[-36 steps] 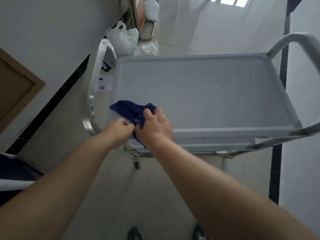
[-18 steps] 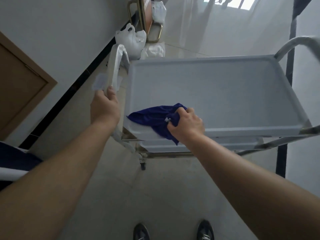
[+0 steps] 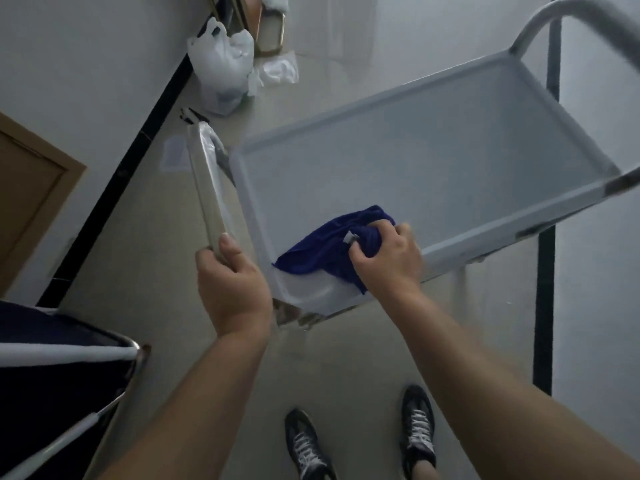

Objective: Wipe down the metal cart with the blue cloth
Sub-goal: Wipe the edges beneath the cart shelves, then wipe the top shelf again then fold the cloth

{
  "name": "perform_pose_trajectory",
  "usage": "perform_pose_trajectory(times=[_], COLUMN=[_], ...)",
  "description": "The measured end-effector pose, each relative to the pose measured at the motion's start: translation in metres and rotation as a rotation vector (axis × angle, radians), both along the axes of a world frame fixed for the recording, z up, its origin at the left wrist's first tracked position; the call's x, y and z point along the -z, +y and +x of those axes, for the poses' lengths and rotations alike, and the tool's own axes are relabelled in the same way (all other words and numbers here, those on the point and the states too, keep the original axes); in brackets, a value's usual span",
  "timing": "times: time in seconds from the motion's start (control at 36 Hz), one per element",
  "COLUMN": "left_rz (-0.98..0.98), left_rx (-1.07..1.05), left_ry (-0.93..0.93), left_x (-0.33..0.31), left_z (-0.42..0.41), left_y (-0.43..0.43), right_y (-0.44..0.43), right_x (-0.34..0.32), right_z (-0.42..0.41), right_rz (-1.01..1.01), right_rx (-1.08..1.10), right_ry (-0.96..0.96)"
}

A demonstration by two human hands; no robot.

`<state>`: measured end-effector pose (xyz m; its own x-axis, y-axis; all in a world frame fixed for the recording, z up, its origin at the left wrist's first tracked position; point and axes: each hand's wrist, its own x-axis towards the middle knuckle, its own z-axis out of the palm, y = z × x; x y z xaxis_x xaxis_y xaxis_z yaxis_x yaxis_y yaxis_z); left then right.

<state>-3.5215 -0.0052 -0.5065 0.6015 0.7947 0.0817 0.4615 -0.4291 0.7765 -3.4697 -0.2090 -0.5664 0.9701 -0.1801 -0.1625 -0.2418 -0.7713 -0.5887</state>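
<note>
Wiping the top tray is the step in hand, by my judgement. The right hand (image 3: pixel 384 261) has its fingers curled round the bunched blue cloth (image 3: pixel 318 251), which lies at the near left corner of the metal cart (image 3: pixel 433 157), one fold draped over the near rim; the left hand (image 3: pixel 232 292) grips the end of the side handle (image 3: pixel 207 188), fingers wrapped, thumb along the bar, apparently to steady the cart. Most of the tray lies beyond the cloth, so the work looks barely begun; the next move calls for pressing the cloth flat and sweeping toward the far rim, with the handle held firm.

The tray is pale grey and matt, with a raised rim. The floor (image 3: pixel 145 237) is pale; the white walls carry a black skirting (image 3: pixel 138 143); a wooden door (image 3: pixel 31 188) stands at left; a white plastic bag (image 3: pixel 221 64) sits by the wall; a dark chrome-framed item (image 3: pixel 52 375) is nearby.
</note>
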Motion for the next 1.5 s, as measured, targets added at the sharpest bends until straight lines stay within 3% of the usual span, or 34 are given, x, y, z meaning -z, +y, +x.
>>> perform_pose_trajectory(times=[0.28, 0.39, 0.44, 0.58, 0.64, 0.69, 0.72, 0.81, 0.89, 0.94, 1.03, 1.14, 1.31, 1.39, 1.5], left_rz=[-0.323, -0.498, -0.522, -0.689, -0.788, -0.774, -0.669, 0.013, 0.271, 0.229, -0.102, -0.239, -0.426, -0.483, -0.263], left_rx=[0.048, 0.120, 0.186, 0.529, 0.744, 0.960, 1.031, 1.078, 1.005, 1.020, 1.028, 1.031, 0.936, 1.028, 1.228], left_ry=[0.027, 0.082, 0.186, 0.613, 0.780, 0.830, 0.760, 0.382, 0.113, 0.098, 0.219, 0.154, 0.230, 0.312, 0.314], left_x=[-0.019, -0.028, -0.035, -0.059, -0.066, -0.077, -0.080, -0.085, -0.072, -0.048, -0.018, -0.017, -0.009, -0.004, 0.014], left_z=[-0.066, -0.106, -0.126, -0.165, -0.169, -0.164, -0.159, -0.126, -0.088, -0.074, -0.084, -0.137, -0.208, -0.240, -0.230], left_y=[-0.077, -0.120, -0.140, -0.168, -0.159, -0.142, -0.132, -0.104, -0.094, -0.106, -0.132, -0.173, -0.254, -0.297, -0.328], right_y=[-0.031, -0.031, -0.027, -0.046, -0.068, -0.089, -0.098, -0.125, -0.154, -0.169, -0.190, -0.226, -0.219, -0.227, -0.269], right_x=[-0.010, -0.027, -0.038, -0.074, -0.083, -0.086, -0.087, -0.089, -0.092, -0.095, -0.097, -0.109, -0.132, -0.124, -0.118], right_z=[-0.086, -0.142, -0.172, -0.235, -0.252, -0.265, -0.270, -0.287, -0.306, -0.319, -0.342, -0.368, -0.382, -0.390, -0.404], right_rz=[0.671, 0.437, 0.407, 0.730, 0.616, 0.391, 0.325, 0.265, 0.271, 0.293, 0.261, 0.009, -0.019, -0.129, -0.233], right_rx=[0.200, 0.250, 0.294, 0.315, 0.284, 0.288, 0.307, 0.311, 0.330, 0.367, 0.444, 0.544, 0.309, 0.313, 0.441], right_ry=[-0.074, -0.246, -0.304, -0.160, -0.131, -0.082, -0.066, 0.004, 0.024, -0.010, -0.044, -0.050, -0.150, -0.058, 0.024])
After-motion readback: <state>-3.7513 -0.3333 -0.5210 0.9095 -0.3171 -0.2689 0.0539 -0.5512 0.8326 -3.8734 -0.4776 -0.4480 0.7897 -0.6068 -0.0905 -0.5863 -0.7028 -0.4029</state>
